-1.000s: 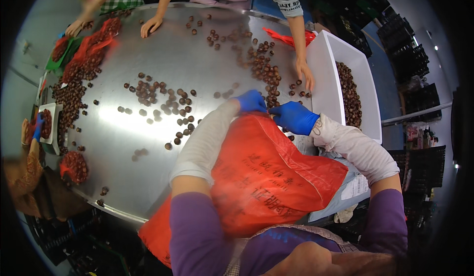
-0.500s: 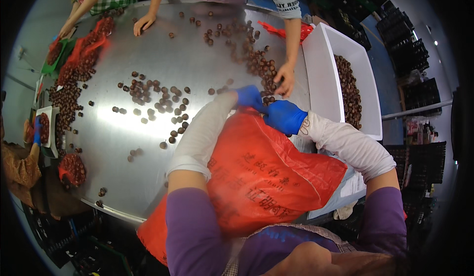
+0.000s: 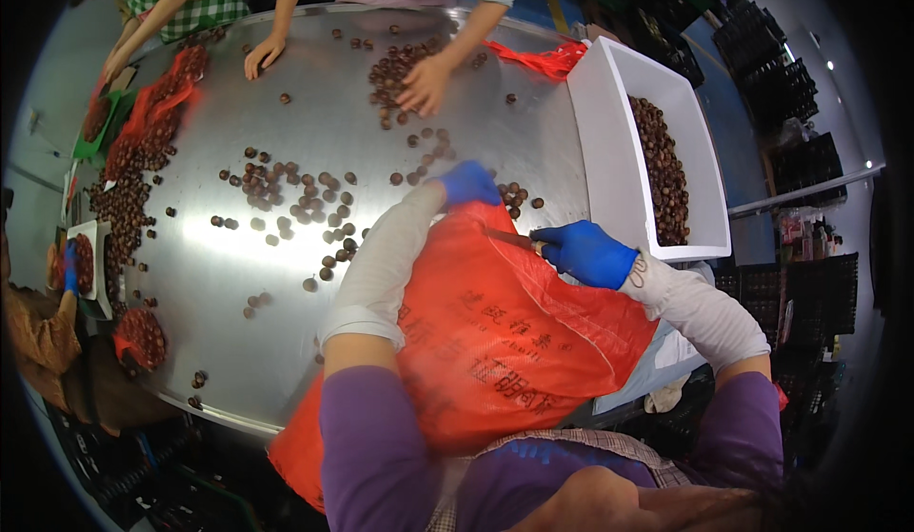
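A large red woven sack (image 3: pixel 495 332) with dark printing leans across the near edge of the metal table (image 3: pixel 381 161). My left hand (image 3: pixel 469 185), in a blue glove, is closed around the sack's gathered top. My right hand (image 3: pixel 588 254), also blue-gloved, grips a knife (image 3: pixel 509 238) by its handle. The blade points left and lies against or just over the sack's upper part, a little below my left hand. Beyond my hands lie loose round brown nuts (image 3: pixel 517 196). What the sack holds is hidden.
A white foam box (image 3: pixel 619 142) of brown nuts stands at the right. Across the table a co-worker's hand (image 3: pixel 426 85) is at a nut pile. Red netting (image 3: pixel 543 59) lies by the box. Filled net bags and a nut heap (image 3: pixel 122 199) line the left side, near other workers.
My right hand has moved right and down, away from my left hand, and the knife now shows. The co-worker's hand has moved back and left, with nuts gathered there.
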